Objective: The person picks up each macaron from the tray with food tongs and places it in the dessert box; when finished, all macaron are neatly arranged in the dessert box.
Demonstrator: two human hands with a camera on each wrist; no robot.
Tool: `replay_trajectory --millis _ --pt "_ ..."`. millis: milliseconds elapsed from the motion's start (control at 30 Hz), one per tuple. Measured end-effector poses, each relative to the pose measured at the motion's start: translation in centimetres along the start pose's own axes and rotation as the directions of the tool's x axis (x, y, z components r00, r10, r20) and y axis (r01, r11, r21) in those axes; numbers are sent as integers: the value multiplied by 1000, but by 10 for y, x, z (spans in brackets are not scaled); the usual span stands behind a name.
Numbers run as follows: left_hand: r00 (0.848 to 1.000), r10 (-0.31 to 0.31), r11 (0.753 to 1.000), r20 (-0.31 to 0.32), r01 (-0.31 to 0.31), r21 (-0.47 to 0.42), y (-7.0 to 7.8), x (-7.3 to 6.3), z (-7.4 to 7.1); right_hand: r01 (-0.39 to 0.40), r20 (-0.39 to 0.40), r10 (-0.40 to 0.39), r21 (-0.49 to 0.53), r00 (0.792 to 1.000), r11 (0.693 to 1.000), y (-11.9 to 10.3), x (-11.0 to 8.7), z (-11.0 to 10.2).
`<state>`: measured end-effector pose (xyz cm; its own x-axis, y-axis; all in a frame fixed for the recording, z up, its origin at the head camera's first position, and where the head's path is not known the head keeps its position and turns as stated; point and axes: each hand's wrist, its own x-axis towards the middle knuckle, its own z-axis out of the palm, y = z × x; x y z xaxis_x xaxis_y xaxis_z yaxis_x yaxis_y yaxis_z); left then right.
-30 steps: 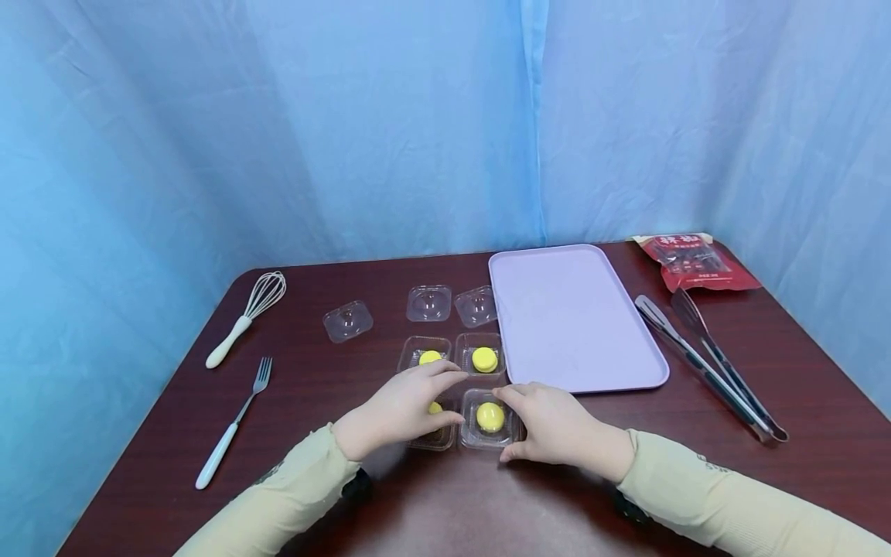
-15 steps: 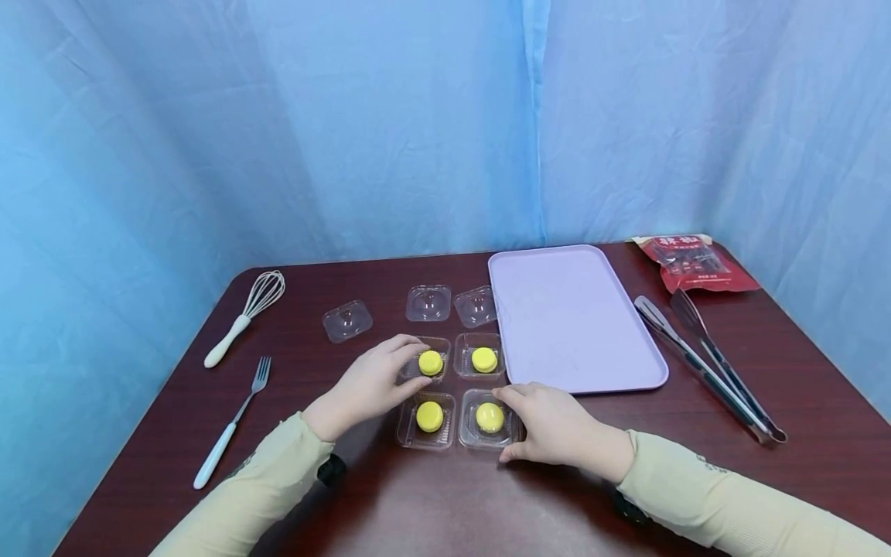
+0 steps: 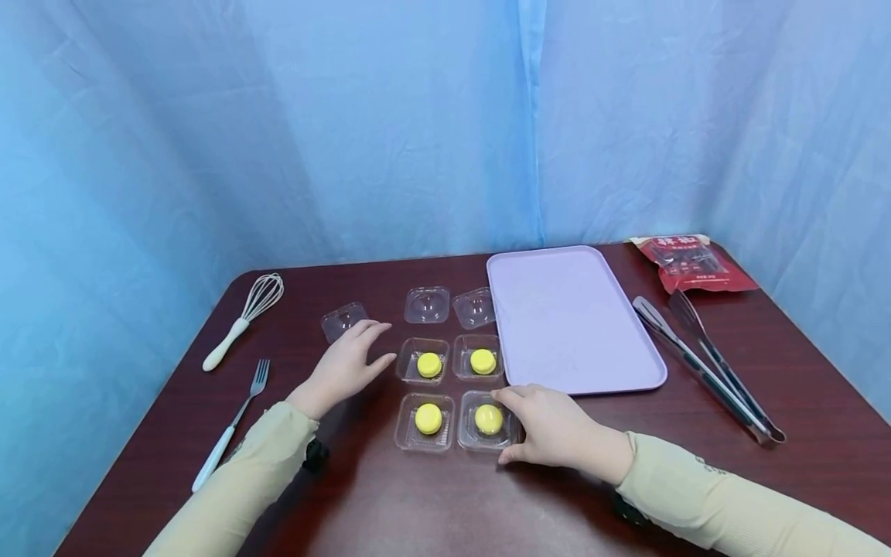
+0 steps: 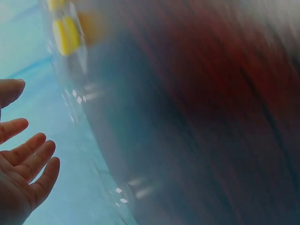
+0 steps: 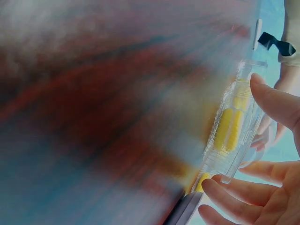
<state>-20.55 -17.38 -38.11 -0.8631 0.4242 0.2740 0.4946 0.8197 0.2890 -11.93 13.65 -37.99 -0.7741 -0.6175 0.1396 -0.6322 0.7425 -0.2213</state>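
My right hand (image 3: pixel 557 425) holds the right side of the front-right clear plastic box (image 3: pixel 468 439) between thumb and fingers; a clear lid covers that box, with a yellow macaron (image 3: pixel 489 418) inside. The right wrist view shows the thumb (image 5: pixel 276 101) at one end of the box and fingers at the other. My left hand (image 3: pixel 343 367) is empty, fingers spread, partly covering a loose domed lid (image 3: pixel 341 319). Three lidless boxes, front-left (image 3: pixel 404 433), back-left (image 3: pixel 406 371) and back-right (image 3: pixel 462 370), each hold a yellow macaron.
Two more clear lids, a middle one (image 3: pixel 427 305) and a right one (image 3: pixel 475 309), lie behind the boxes. A lilac tray (image 3: pixel 574 317) stands to their right, then metal tongs (image 3: pixel 710 371) and a red food packet (image 3: pixel 692 263). At left lie a whisk (image 3: pixel 244 321) and a fork (image 3: pixel 233 425).
My left hand has moved left and away from over the left boxes to beside the left loose lid, uncovering the macarons. My right hand has stayed at the front-right box.
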Motion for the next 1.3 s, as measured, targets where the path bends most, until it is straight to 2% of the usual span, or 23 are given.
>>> replay_trajectory --millis 200,467,733,900,1067,1300 --pt "995 -85 996 52 86 -8 -18 4 3 -3 0 3 -5 1000 1000 0 0 0" --pt "983 -154 987 100 157 -20 -35 13 2 4 -8 -4 -7 1000 1000 -1 0 1" --pt "959 -219 974 179 227 -28 -47 21 1 -1 -4 1 -10 1000 1000 -1 -1 0" --pt "945 -233 969 228 246 -31 -55 21 2 -3 1 3 -5 1000 1000 -1 -1 0" --pt "941 -233 968 244 248 -33 -62 21 5 -4 2 4 -5 1000 1000 -1 0 1" --pt "932 -234 967 276 254 -38 -64 21 5 -1 -1 1 -10 1000 1000 0 0 2"
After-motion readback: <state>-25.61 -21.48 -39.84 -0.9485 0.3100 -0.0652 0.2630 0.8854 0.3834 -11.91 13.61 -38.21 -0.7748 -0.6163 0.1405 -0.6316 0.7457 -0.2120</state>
